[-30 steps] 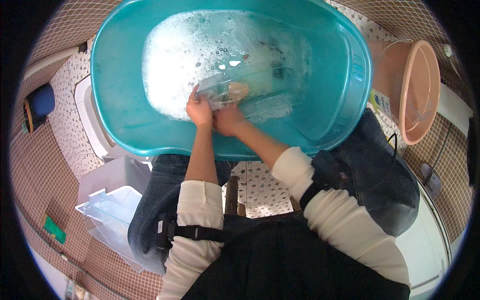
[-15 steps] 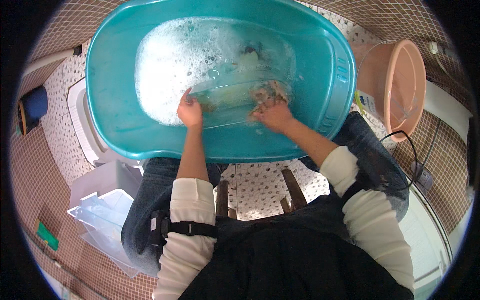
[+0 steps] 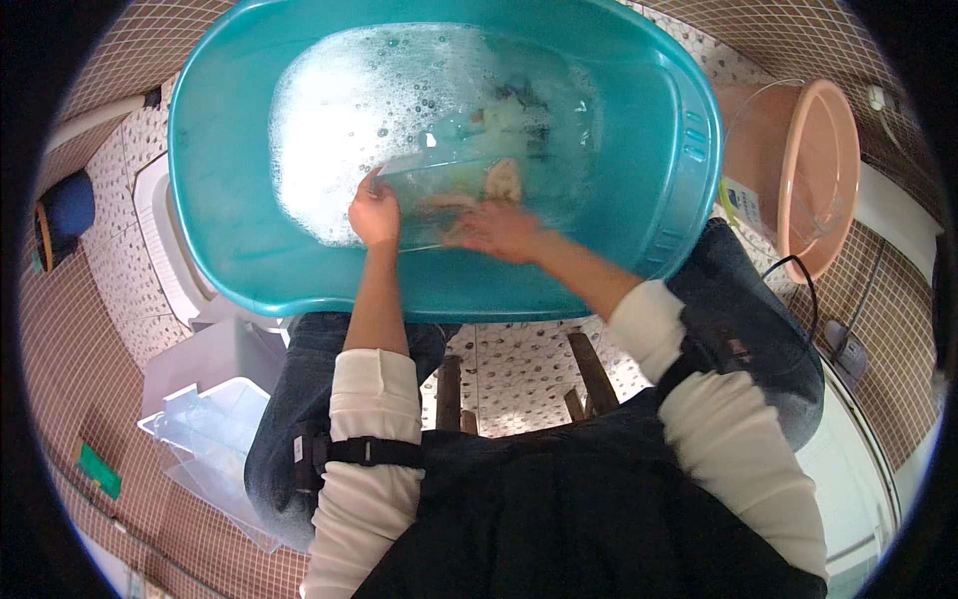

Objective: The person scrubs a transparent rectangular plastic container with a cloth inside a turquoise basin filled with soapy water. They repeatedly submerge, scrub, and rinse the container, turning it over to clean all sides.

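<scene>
My left hand [image 3: 375, 212] is closed on the left end of a clear plastic panel [image 3: 424, 180]. The panel lies tilted, partly in the soapy water of a large teal tub [image 3: 235, 240]. My right hand [image 3: 496, 232], smeared by motion, presses a beige-brown cloth [image 3: 503, 180] against the panel near its middle. Part of the cloth is hidden under the fingers. White foam [image 3: 334, 130] covers the left side of the water. Beyond the panel, dark and pale shapes [image 3: 519, 105] show under the surface, too blurred to name.
A peach-coloured bucket [image 3: 820, 180] with a wire handle stands right of the tub. To the lower left are a grey bin [image 3: 205, 359] and a white container with clear plastic pieces [image 3: 215, 424]. Wooden stool legs [image 3: 594, 374] show between my knees. A black cable [image 3: 810, 290] runs at the right.
My right hand has slid left along the panel with the cloth, closer to my left hand. My left hand keeps its hold at the panel's left end. The view has shifted slightly.
</scene>
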Action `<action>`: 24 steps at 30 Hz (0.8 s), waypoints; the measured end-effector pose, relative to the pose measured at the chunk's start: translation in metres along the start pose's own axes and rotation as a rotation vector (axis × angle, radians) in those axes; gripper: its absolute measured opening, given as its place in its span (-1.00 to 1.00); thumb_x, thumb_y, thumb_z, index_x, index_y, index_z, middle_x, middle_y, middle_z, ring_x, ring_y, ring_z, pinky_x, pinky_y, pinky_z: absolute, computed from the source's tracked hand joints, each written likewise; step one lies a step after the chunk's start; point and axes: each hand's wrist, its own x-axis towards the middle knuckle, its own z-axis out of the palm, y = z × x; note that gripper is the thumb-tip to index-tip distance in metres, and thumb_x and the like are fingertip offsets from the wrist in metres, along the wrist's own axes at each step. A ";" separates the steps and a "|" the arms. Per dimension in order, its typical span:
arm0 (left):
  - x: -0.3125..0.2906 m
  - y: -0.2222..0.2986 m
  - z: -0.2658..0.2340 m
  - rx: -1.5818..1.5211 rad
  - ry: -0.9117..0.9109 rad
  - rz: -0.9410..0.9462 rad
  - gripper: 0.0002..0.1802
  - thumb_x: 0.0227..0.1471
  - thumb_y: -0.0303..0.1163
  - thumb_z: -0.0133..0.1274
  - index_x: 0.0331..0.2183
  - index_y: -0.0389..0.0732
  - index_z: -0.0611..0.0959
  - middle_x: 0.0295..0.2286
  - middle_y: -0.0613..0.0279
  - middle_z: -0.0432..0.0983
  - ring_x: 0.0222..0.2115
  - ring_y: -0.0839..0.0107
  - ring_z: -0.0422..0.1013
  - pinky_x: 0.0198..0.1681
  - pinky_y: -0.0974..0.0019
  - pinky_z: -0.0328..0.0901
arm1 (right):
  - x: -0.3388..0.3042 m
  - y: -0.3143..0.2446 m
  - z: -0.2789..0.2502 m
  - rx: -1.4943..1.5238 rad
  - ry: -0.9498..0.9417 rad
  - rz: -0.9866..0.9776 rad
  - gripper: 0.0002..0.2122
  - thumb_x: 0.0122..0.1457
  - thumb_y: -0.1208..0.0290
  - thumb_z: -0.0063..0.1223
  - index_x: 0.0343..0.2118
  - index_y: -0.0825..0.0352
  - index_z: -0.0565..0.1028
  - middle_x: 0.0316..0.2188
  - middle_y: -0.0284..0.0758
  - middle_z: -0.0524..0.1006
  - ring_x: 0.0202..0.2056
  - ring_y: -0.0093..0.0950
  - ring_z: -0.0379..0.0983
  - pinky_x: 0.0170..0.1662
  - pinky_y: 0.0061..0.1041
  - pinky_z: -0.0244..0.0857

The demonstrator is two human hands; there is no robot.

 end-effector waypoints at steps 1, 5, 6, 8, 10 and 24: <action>0.002 0.001 0.001 0.017 0.006 0.033 -0.69 -0.22 -0.42 0.03 -0.29 0.01 0.62 -0.59 0.09 0.52 -0.53 0.13 0.45 -0.40 0.16 0.33 | -0.016 0.012 -0.009 -0.024 -0.046 0.028 -0.52 0.13 -0.03 -0.26 0.05 0.14 0.26 -0.05 -0.04 0.29 0.03 -0.12 0.18 0.09 -0.18 0.03; 0.010 0.003 -0.003 0.075 -0.079 0.039 -0.64 -0.21 -0.39 0.07 -0.23 -0.01 0.58 -0.51 0.09 0.52 -0.46 0.13 0.45 -0.34 0.17 0.32 | -0.046 0.042 -0.028 -0.241 -0.353 0.216 -0.47 0.09 0.00 -0.17 0.08 0.18 0.19 -0.06 0.05 0.28 -0.01 -0.07 0.23 0.06 -0.22 0.09; 0.011 0.003 -0.003 0.085 -0.108 0.026 -0.61 -0.21 -0.38 0.09 -0.20 -0.02 0.56 -0.46 0.08 0.53 -0.42 0.13 0.45 -0.31 0.17 0.32 | -0.047 0.044 -0.026 -0.310 -0.314 0.205 -0.46 0.08 0.02 -0.13 0.08 0.19 0.18 -0.06 0.05 0.28 -0.03 -0.06 0.24 0.04 -0.21 0.11; 0.007 0.000 -0.007 0.071 0.017 0.040 -0.46 -0.24 -0.34 0.15 -0.10 -0.08 0.46 -0.29 0.03 0.46 -0.29 0.08 0.40 -0.21 0.17 0.29 | -0.041 0.041 -0.017 -0.376 -0.245 0.185 -0.44 0.05 0.06 -0.08 0.09 0.22 0.16 -0.07 0.06 0.28 -0.05 -0.04 0.27 0.02 -0.20 0.14; 0.001 -0.005 -0.015 0.147 0.184 0.158 -0.15 -0.28 -0.25 0.24 0.04 -0.31 0.22 -0.03 -0.13 0.23 -0.10 -0.05 0.26 -0.03 0.14 0.18 | -0.031 0.035 -0.009 -0.383 -0.205 0.188 -0.43 0.04 0.11 -0.03 0.09 0.24 0.15 -0.06 0.05 0.28 -0.08 -0.02 0.28 0.02 -0.20 0.15; -0.036 -0.002 0.039 -1.001 -0.204 -0.737 -0.48 -0.08 -0.58 -0.22 0.01 -0.37 0.27 -0.27 0.00 0.43 -0.31 0.16 0.40 -0.29 0.20 0.37 | 0.051 -0.027 -0.005 0.268 -0.258 0.238 -0.26 -0.02 -0.14 -0.12 0.17 0.17 0.00 0.11 -0.05 0.12 0.07 -0.07 0.14 0.12 -0.14 -0.04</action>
